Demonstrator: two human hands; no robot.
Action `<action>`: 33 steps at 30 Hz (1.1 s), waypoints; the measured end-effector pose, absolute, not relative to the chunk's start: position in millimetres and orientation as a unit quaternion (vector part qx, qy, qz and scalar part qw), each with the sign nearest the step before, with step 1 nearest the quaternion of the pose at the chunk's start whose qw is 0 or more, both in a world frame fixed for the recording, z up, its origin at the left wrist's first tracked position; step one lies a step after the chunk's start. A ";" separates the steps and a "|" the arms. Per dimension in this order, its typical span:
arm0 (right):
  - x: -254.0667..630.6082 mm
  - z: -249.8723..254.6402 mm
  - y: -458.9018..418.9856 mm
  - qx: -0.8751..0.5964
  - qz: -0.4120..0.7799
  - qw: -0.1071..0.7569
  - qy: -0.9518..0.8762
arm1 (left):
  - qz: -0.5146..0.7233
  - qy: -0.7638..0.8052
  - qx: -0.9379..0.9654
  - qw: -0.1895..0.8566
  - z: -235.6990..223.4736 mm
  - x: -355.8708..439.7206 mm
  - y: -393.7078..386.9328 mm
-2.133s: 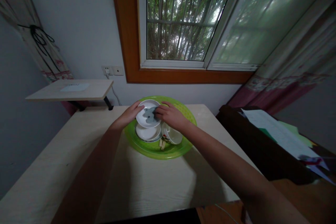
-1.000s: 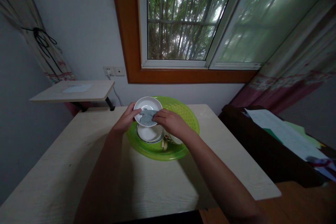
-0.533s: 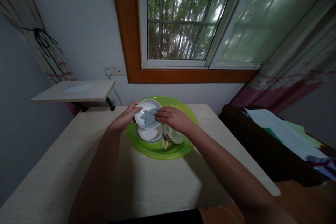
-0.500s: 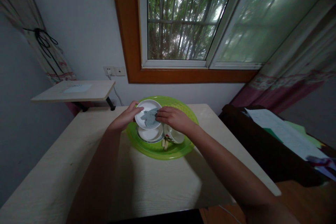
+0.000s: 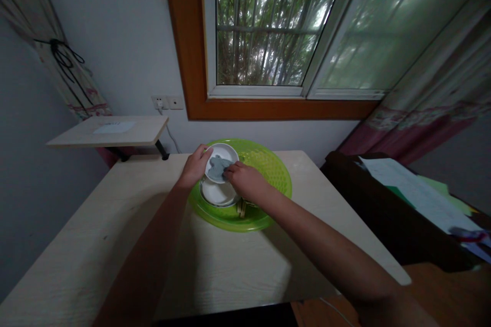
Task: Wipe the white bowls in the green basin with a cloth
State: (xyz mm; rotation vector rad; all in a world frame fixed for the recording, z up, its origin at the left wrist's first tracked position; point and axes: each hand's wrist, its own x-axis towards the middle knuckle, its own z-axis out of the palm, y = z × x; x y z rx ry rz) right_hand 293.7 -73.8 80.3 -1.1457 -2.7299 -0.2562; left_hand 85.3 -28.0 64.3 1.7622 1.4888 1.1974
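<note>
My left hand grips the left rim of a small white dish, which is tilted toward me above a green basket. My right hand has its fingers closed on a grey cloth pressed against the inside of that dish. Below it, white bowls sit stacked in the basket. Chopsticks lie just right of the stack. My right hand and forearm hide most of a cup or bowl behind them.
The basket rests on a pale wooden table against the wall under a window. A small raised shelf with a paper on it stands at the back left. To the right is a dark brown piece of furniture bearing papers.
The dish has shifted slightly right, with my left hand still on its rim. My right hand has turned, its fingers bunching the cloth lower on the dish.
</note>
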 end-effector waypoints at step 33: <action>276.4 74.2 -74.5 -0.297 0.078 0.201 -0.930 | 0.453 0.560 0.648 0.247 53.9 85.4 -22.3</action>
